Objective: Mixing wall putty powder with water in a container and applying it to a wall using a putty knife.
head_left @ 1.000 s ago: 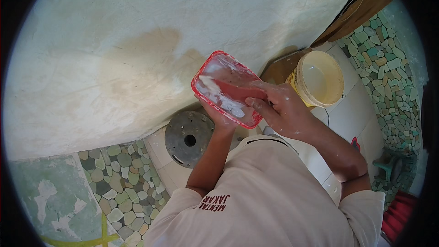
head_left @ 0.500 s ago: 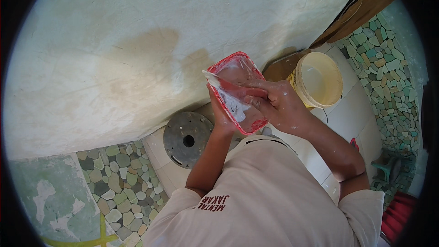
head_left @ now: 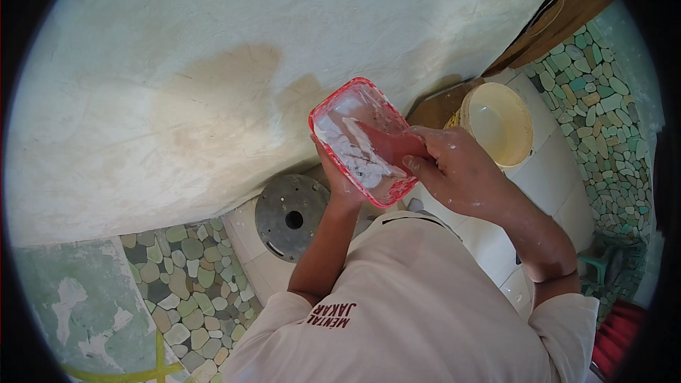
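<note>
My left hand (head_left: 342, 183) grips a red plastic tub (head_left: 328, 143) from its left side and below; most of those fingers are hidden behind it. White paste (head_left: 337, 140) coats the inside of the tub, thickest along the left wall. In my right hand (head_left: 454, 170) is a red putty spreader (head_left: 392, 147), held by its narrow end between thumb and fingers. Its wide, paste-smeared edge lies inside the tub, at or close to the paste. White specks dot my right hand and forearm.
A pale plastered wall (head_left: 213, 99) with tan patches rises in front. Below stand a round grey weight-like base (head_left: 292, 218) with a centre hole and a yellow bucket (head_left: 531, 138) of cloudy liquid. Pebble-patterned flooring (head_left: 195, 276) borders the white tiles. A green stool (head_left: 599, 262) stands at right.
My right hand has moved right and slightly down, drawing the spreader from the tub's left rim toward its middle. The tub has shifted slightly left and more paste shows.
</note>
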Motion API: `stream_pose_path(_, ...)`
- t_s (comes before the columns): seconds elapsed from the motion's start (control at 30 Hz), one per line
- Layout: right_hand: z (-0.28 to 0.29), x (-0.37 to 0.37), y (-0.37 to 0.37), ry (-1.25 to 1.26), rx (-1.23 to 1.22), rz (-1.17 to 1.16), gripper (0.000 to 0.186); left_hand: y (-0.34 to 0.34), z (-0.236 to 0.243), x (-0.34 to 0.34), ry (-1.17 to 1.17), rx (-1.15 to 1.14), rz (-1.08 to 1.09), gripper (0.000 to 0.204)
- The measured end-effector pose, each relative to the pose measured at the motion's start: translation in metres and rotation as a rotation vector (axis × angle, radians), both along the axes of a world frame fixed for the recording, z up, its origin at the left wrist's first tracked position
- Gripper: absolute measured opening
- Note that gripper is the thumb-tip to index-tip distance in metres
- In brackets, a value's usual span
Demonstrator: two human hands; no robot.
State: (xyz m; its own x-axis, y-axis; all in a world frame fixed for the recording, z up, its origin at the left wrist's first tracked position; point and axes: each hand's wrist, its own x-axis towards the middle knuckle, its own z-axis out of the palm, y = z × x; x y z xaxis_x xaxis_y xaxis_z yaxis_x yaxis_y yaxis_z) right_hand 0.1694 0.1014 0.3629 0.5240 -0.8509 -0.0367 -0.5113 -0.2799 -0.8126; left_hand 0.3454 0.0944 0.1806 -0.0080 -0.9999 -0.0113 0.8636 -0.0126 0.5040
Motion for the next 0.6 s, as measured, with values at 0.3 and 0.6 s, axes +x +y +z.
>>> stream_pose_path(0.3, -0.009, 0.014, -0.004, -0.012, -0.080, 0.075, 0.026, 0.007, 0.018, -0.007, -0.164, -0.052, -0.012, 0.074)
stream_pose_path(0.6, -0.018, 0.024, -0.012, 0.194, -0.119, -0.110, 0.046, 0.011, 0.015, -0.013, 0.064, 0.013, -0.001, 0.058)
